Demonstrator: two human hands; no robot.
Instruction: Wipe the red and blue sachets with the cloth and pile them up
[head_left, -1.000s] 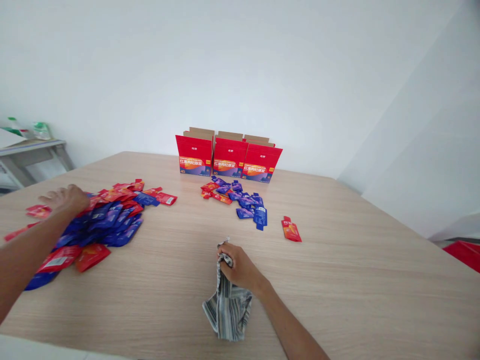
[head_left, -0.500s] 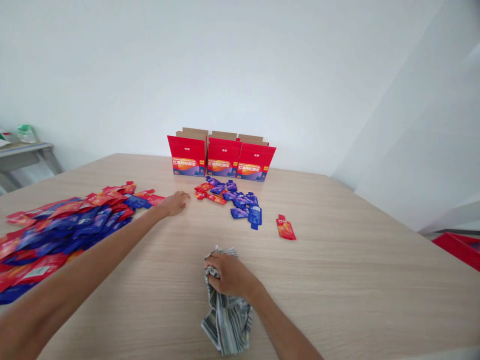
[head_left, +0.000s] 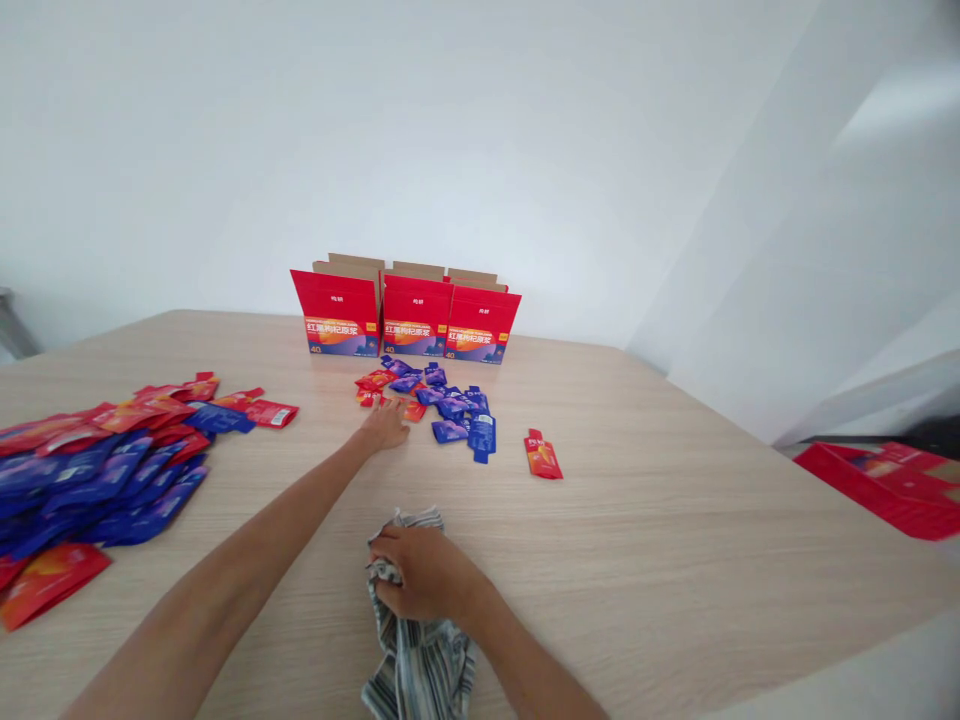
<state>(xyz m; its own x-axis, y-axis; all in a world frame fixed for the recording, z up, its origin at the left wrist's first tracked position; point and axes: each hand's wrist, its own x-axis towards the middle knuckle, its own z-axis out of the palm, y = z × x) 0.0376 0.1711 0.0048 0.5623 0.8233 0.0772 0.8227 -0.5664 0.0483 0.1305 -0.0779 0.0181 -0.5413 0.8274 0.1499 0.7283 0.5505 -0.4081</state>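
Observation:
My right hand (head_left: 418, 574) is closed on a bunched grey striped cloth (head_left: 420, 660) lying on the wooden table (head_left: 675, 560) close to me. My left arm stretches forward, and my left hand (head_left: 385, 426) lies flat with fingers out at the near edge of a small heap of red and blue sachets (head_left: 439, 395). One red sachet (head_left: 541, 455) lies alone to the right of that heap. A large pile of red and blue sachets (head_left: 97, 465) covers the table's left side.
Three open red cartons (head_left: 405, 320) stand side by side at the far edge of the table, against a white wall. Flattened red cartons (head_left: 885, 480) lie off the table at the right.
My left hand left the large pile and reached right and forward to the small heap. My right hand stayed on the cloth. The view swung to the right.

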